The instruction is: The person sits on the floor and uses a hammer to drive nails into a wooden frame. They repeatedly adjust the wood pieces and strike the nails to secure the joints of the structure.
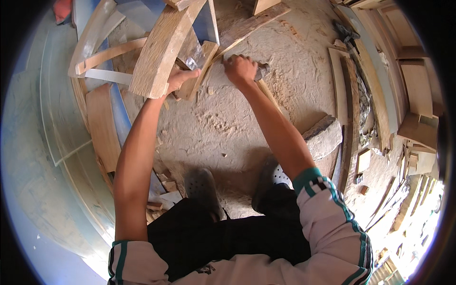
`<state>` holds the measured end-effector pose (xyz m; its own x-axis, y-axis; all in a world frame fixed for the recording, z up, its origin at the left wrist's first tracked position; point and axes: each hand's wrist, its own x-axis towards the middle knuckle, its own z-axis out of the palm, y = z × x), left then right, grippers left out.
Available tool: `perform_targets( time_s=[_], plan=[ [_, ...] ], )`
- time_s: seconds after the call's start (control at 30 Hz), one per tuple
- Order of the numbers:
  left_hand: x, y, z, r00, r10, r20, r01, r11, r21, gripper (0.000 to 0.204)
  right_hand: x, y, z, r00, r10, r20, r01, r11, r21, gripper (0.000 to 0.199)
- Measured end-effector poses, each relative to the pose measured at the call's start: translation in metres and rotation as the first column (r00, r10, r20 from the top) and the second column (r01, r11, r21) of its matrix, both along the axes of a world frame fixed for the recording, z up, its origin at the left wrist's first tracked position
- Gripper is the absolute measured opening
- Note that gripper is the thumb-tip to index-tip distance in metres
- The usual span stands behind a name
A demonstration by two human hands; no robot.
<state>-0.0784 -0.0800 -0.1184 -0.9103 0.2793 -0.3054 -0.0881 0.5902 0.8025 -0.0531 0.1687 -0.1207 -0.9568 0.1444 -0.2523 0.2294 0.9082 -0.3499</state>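
Note:
A thick wooden beam (159, 52) slants from the upper middle toward me, its near end raised over my left wrist. My left hand (179, 79) is closed against this end, thumb stretched to the right; the beam hides its other fingers. Beside the thumb stands a short wooden board (202, 71). To the right, my right hand (241, 69) makes a fist over the dusty ground; what it grips, if anything, is hidden. A metal tool head (261, 71) shows just by its knuckles. From there a thin wooden handle (269, 96) runs down behind my forearm.
Glass-like sheets (61, 104) and a plank (103, 128) lean along the left. A rough stone block (324, 137) lies right of my forearm. Long boards (351, 104) and offcuts line the right side. My shoes (202, 187) stand on the sandy floor (209, 137).

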Motion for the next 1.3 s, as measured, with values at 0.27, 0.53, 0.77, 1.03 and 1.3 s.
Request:
perform_targets(
  time_s=[0.27, 0.53, 0.77, 1.03, 1.3],
  plan=[
    [-0.001, 0.017, 0.019, 0.977, -0.001, 0.211, 0.008, 0.999, -0.033, 0.053, -0.024, -0.002, -0.029, 0.994, -0.059, 0.092, 0.051, 0.995, 0.089, 0.033],
    [0.008, 0.019, 0.022, 0.998, -0.022, -0.058, 0.034, 0.974, 0.222, 0.057, 0.038, -0.007, 0.025, 0.961, -0.170, -0.216, -0.043, 0.684, -0.728, 0.021],
    [0.010, 0.017, 0.029, 0.999, 0.014, -0.035, -0.008, 0.985, 0.174, 0.055, 0.048, -0.028, 0.034, 0.898, -0.241, -0.367, -0.082, 0.729, -0.679, 0.020],
    [0.009, 0.015, 0.023, 0.995, -0.021, -0.098, 0.044, 0.969, 0.242, 0.050, 0.048, -0.032, 0.037, 0.890, -0.207, -0.406, -0.132, 0.735, -0.665, 0.018],
    [0.008, 0.018, 0.027, 0.991, -0.040, -0.125, 0.069, 0.968, 0.243, 0.041, 0.042, -0.027, 0.050, 0.926, 0.010, -0.378, -0.188, 0.880, -0.436, 0.019]
  ],
)
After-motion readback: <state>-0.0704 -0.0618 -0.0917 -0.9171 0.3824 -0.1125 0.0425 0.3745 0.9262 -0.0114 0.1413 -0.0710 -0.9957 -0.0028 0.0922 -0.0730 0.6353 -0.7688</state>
